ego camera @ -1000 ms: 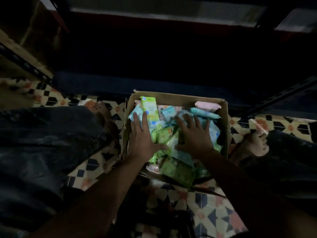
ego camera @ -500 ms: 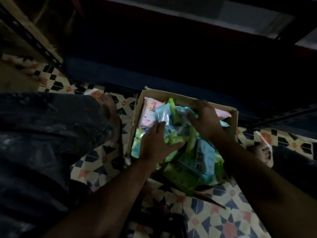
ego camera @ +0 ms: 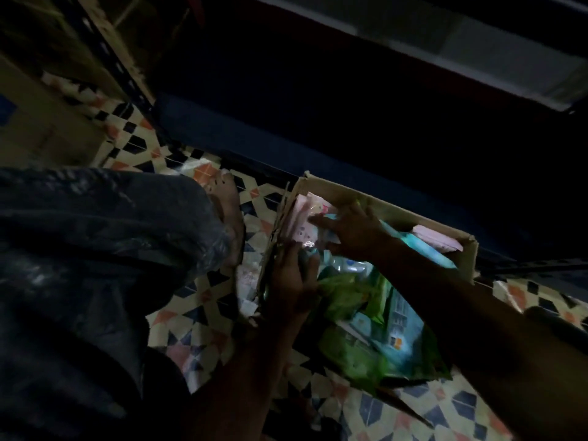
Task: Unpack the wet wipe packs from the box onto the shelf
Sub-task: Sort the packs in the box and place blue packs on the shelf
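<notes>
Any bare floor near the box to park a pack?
Tiled floor between the trouser leg and the cardboard box, and near its front corner. Crowded inside the box: packs plus both hands.

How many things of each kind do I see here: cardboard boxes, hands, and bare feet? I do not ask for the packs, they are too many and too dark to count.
Cardboard box: 1
Hands: 2, the left hand and the right hand, both among the wet wipe packs
Bare feet: 1 seen clearly, a foot left of the box
Total: 4
</notes>
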